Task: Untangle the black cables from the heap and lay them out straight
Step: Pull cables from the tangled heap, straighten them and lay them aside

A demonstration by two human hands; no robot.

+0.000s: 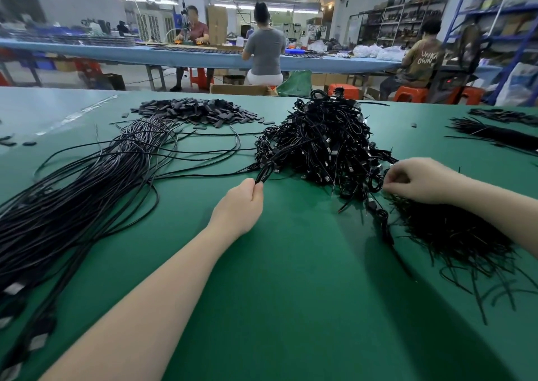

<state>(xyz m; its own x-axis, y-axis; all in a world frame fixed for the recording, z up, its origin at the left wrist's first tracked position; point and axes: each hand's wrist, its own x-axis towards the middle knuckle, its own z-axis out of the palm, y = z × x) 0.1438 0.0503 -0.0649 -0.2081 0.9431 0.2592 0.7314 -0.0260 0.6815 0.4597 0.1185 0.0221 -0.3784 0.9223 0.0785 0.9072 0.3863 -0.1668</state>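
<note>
Green matting covers the worktable [291,293], and from the head camera the tangled heap of black cables [320,145] sits just beyond both hands, plugs and loops knotted through it. The left hand [237,206] pinches a few strands [266,171] between thumb and curled fingers, the strands running taut up into the heap's near-left edge — a hold that suits drawing them free sideways toward the laid-out bundle [87,194], which already stretches long and fairly straight across the left of the table. The right hand [416,181] rests at the heap's right edge with fingers curled in among the cables; it appears to pinch something there, probably steadying the pile or picking a snag, though what exactly it grips is too small to tell.

Round about: a scatter of small flat black pieces [201,111] lies behind the bundle, a fan of short thin black wires [454,235] spreads under the right forearm, and more cable bundles [500,136] lie at the far right. Loops and plugs crossing the held strands are what I judge will catch — the heap may drag along. Other workers sit at a bench [174,54] behind.
</note>
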